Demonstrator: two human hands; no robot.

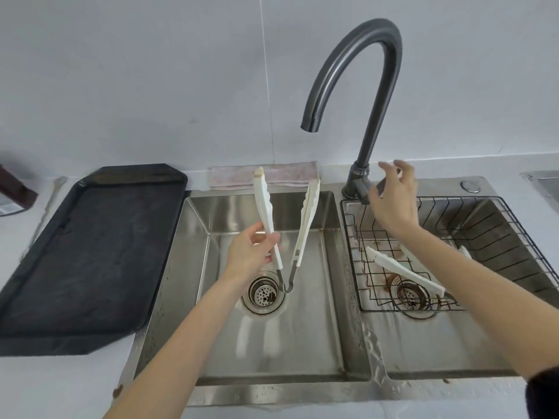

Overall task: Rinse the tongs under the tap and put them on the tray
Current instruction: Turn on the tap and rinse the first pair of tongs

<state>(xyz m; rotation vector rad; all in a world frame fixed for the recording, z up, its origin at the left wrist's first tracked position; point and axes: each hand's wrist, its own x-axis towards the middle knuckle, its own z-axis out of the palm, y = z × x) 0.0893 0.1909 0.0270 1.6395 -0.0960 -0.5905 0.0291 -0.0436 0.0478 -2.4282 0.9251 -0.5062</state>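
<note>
Two basins make up the steel sink in front of you, and each holds something. Over the left basin your left hand is closed around one arm of the white tongs, thumb and fingers pinched on its lower part. The tongs stand spread in a V, metal hinge end down just above the left drain, tips up toward the wall. They sit left of the tap spout, whose mouth hangs over the left basin's back right part; no water shows at the mouth.

In the right basin sits a black wire basket, filling most of it. A second pair of white tongs lies in the basket, partly hidden by your right forearm, above the right drain, which has rust-coloured stains around it.

Your right hand is at the tap's base, fingers spread and loosely curved around the lever; you cannot tell whether it actually grips it.

The black tray lies on the counter just left of the sink, touching its edge, and holds nothing you can make out. A folded pinkish cloth rests on the ledge behind the left basin. A dark container stands at the far left edge.
</note>
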